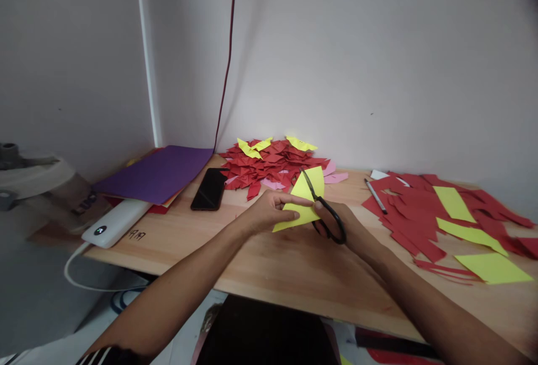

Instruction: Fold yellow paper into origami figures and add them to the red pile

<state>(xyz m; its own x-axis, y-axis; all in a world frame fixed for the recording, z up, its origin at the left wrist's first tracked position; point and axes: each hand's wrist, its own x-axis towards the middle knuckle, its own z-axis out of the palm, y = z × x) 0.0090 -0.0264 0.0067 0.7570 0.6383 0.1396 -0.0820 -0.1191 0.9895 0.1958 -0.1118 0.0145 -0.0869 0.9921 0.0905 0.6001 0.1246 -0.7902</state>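
My left hand [271, 209] pinches a piece of yellow paper [294, 216] above the table, its index finger stretched across the sheet. My right hand [338, 222] grips black-handled scissors [339, 231] by the finger loops. Their blades lie over the upper part of the yellow paper and point up and to the left. Whether the blades have cut into the sheet I cannot tell. Behind the hands is a heap of cut red paper pieces [273, 164], with a few yellow and pink ones among them.
Red paper scraps [407, 213], yellow pieces [494, 268] and a pen [375, 195] lie on the right. A black phone [209, 189], purple sheets [157, 173] and a white power bank [117, 223] with a cable are left. The wall closes off the table's back.
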